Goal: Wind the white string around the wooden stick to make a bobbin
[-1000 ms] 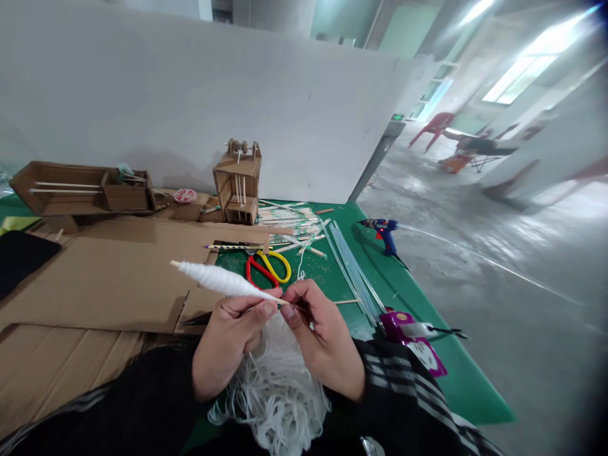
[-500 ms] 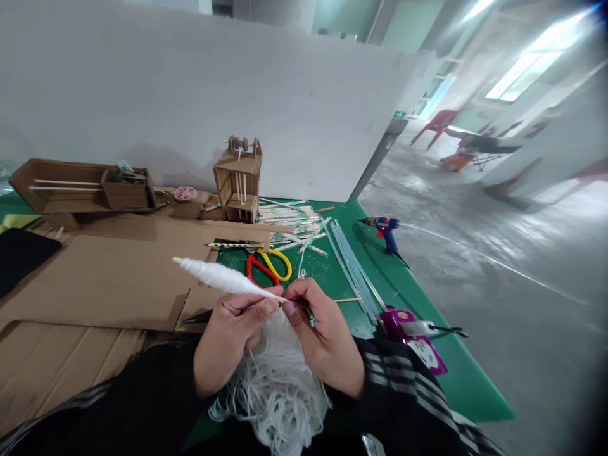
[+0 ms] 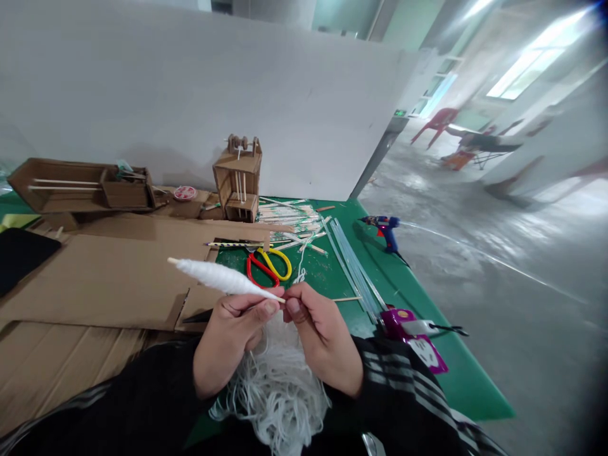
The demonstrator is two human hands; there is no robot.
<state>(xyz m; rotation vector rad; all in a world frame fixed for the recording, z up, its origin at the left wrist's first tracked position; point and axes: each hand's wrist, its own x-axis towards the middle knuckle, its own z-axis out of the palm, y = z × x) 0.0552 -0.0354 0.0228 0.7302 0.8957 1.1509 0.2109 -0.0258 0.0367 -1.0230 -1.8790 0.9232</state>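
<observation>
White yarn spindle on pale wooden stick (image 3: 216, 278); red-and-yellow plastic-handled scissors (image 3: 266, 266); green flat desk (image 3: 327, 275); blue plastic glue gun (image 3: 386, 227).

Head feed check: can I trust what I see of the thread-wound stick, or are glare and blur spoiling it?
Head view, centre: the thread-wound stick, pinched by the left hand and right hand, is sharp and evenly lit. Head view, upper right: the window blows out in glare and the hall floor looks soft. Head view, edges: wide-lens distortion bows the white partition.
</observation>
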